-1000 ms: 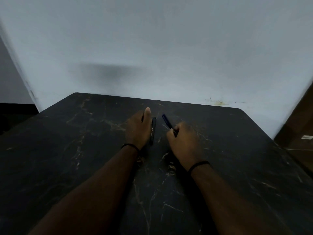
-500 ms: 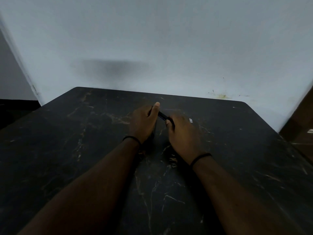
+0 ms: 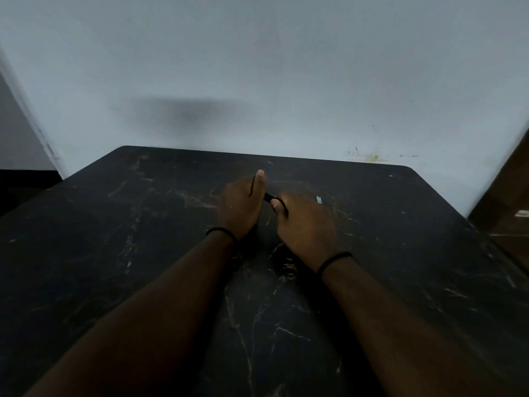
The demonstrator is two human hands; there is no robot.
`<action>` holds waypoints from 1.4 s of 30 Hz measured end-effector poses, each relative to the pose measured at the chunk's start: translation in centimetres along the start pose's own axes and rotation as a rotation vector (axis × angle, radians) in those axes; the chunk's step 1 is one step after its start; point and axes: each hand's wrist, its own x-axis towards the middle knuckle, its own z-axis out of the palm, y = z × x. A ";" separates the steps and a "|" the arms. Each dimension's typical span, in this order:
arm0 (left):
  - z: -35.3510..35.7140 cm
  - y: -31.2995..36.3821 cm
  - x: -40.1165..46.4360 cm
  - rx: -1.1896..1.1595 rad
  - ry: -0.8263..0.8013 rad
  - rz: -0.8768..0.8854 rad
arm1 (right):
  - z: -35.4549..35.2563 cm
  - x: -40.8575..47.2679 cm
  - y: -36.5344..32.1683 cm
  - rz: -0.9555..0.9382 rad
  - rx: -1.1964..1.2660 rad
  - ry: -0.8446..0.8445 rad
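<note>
My left hand [image 3: 240, 208] and my right hand [image 3: 307, 224] meet over the middle of the black marbled table [image 3: 114, 253]. A dark pen [image 3: 269, 197] spans the short gap between them, and only that bit of it shows. My right hand grips its near end, thumb curled over it. My left hand holds the far end, thumb pointing straight up, with a thin dark piece showing beside the thumb. The rest of the pen is hidden inside both hands. Each wrist wears a thin black band.
A small white speck [image 3: 318, 199] lies on the table just right of my right hand. A pale wall [image 3: 257, 81] rises directly behind the table's far edge. Dark floor shows at the left, and brown wood [image 3: 509, 196] at the far right.
A second ago my hands were apart, the left holding a dark slim piece, the right a blue pen. They have come together, and both pieces now meet end to end.
</note>
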 end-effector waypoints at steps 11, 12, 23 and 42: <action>0.3 0.1 0.5 0.036 -0.010 0.004 | -0.2 0.5 0.5 0.084 0.010 -0.020; 0.3 0.1 0.5 0.042 -0.010 0.004 | -0.3 0.5 0.6 0.090 0.023 -0.029; -2.8 -2.6 1.4 0.259 0.026 -0.256 | -0.4 0.1 1.9 0.173 0.138 -0.028; -2.2 -0.2 1.0 -0.140 0.218 -0.162 | -0.7 -0.3 1.5 0.098 0.385 0.218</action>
